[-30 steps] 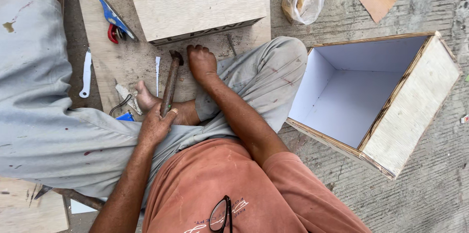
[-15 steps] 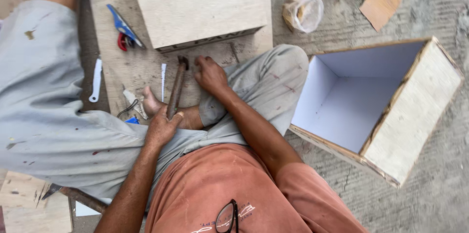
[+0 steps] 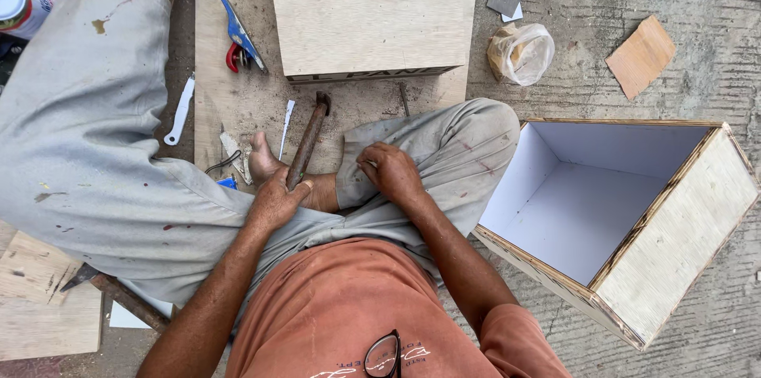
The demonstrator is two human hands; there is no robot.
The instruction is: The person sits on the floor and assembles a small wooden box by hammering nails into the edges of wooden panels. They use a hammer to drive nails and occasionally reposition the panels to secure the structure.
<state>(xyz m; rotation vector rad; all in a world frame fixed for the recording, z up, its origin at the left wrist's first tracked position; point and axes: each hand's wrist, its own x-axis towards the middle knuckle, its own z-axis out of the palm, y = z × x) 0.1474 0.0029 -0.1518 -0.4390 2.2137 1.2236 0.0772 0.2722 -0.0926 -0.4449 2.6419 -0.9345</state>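
One left hand (image 3: 273, 202) grips a hammer (image 3: 307, 140); right hand (image 3: 390, 172) rests on trousers (image 3: 428, 148).

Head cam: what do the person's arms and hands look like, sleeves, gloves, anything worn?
Both arms are bare from the short sleeves of an orange-brown T-shirt down. No gloves, watch or rings show on the left hand or the right hand. Dark-framed glasses hang at the shirt's collar.

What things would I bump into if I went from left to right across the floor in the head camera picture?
Spray can → small white wrench → blue and red pliers → hammer in the left hand → right hand → plastic bag → open wooden box.
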